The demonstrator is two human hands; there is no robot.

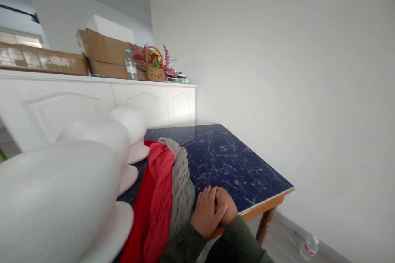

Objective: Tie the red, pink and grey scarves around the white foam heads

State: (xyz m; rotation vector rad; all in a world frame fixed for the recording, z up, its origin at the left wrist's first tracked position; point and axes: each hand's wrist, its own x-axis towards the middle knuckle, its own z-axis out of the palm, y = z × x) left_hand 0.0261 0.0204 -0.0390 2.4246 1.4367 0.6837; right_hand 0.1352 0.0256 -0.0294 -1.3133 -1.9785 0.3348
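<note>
Left hand (206,210) lies flat over right hand (228,209), whose grip's hidden; grey cloth (181,178) at left looks soft, light: best gathered mid-length.

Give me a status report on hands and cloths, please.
Left hand over right hand at table edge, no cloth held. Red cloth, pink cloth and grey cloth side by side, left of hands. White rounded forms left of red cloth.

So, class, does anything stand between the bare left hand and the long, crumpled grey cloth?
Nothing visible does: the left hand, laid over the right hand, is close beside the crumpled grey cloth; whether they touch is unclear.
</note>
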